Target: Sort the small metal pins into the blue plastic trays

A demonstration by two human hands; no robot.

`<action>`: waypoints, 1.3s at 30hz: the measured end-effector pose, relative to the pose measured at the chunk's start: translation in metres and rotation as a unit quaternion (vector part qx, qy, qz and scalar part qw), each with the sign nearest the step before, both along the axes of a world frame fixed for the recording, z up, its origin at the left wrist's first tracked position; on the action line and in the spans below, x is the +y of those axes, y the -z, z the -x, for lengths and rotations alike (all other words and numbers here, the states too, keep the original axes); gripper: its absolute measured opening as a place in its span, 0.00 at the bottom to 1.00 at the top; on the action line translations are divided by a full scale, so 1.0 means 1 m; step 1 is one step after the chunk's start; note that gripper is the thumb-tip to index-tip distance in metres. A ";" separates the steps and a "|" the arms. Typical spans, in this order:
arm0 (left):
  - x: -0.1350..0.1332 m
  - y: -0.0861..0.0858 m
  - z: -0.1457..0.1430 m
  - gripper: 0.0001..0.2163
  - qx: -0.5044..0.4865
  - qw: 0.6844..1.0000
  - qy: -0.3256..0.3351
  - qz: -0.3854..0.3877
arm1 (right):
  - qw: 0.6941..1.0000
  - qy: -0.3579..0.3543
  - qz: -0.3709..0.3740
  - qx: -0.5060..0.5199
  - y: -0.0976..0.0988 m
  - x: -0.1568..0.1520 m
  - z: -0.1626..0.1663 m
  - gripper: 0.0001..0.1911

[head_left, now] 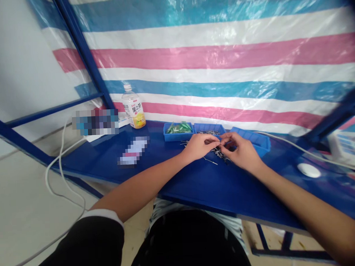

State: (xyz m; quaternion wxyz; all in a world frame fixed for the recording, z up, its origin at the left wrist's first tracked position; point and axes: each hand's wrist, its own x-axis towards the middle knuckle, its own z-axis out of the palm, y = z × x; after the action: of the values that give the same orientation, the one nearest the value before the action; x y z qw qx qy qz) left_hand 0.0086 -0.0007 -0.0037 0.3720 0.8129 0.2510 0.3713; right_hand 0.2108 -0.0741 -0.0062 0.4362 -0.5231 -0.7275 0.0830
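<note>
Fingertips nearly touching, my left hand [199,146] and my right hand [240,150] are both closed in a pinch above the blue table. Whatever sits between the fingers is too small to make out. Under and around them lies a loose heap of thin metal pin-like pieces [225,157], partly hidden by the hands. One thin metal piece [210,161] lies apart in front of the heap. Behind the hands are a blue bin [177,137] of green pieces, a second blue bin [221,126] of metal pieces, and a third blue bin [264,144], partly covered by my right hand.
A drink bottle [134,109] stands at the back left, near a blurred-out phone-sized object [133,151]. On the right are a white oval object [309,170] and a white cable [298,148]. A striped plastic sheet [206,57] hangs behind the blue tabletop [191,183].
</note>
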 end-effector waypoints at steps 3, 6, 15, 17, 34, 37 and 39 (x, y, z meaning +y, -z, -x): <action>0.000 0.001 -0.001 0.08 -0.007 1.000 0.004 0.007 | 1.000 -0.008 0.009 -0.006 0.000 0.000 0.001 0.18; -0.001 0.002 -0.002 0.11 -0.015 1.000 -0.001 0.016 | 1.000 0.003 0.003 -0.012 -0.003 -0.002 0.000 0.18; 0.003 0.009 -0.003 0.13 -0.027 0.998 0.028 0.054 | 0.999 0.026 -0.021 0.009 -0.007 -0.004 -0.001 0.10; 0.004 0.009 -0.002 0.13 -0.028 0.999 0.013 0.045 | 1.000 0.016 -0.026 0.000 -0.005 -0.002 -0.002 0.11; 0.008 0.009 -0.007 0.24 -0.121 0.980 -0.059 0.144 | 1.000 0.001 0.002 0.015 -0.004 -0.002 -0.003 0.11; 0.007 0.008 -0.008 0.17 -0.137 0.978 -0.048 0.153 | 1.000 0.005 0.003 0.015 -0.005 -0.003 -0.003 0.12; 0.008 0.007 -0.007 0.15 -0.124 0.982 -0.056 0.132 | 1.000 0.004 0.004 0.015 -0.005 -0.003 -0.004 0.13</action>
State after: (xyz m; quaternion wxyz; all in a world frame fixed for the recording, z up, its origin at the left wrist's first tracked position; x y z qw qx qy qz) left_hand 0.0155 0.0069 -0.0108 0.4826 0.6893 0.2946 0.4530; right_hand 0.2150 -0.0768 -0.0014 0.4449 -0.5264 -0.7186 0.0922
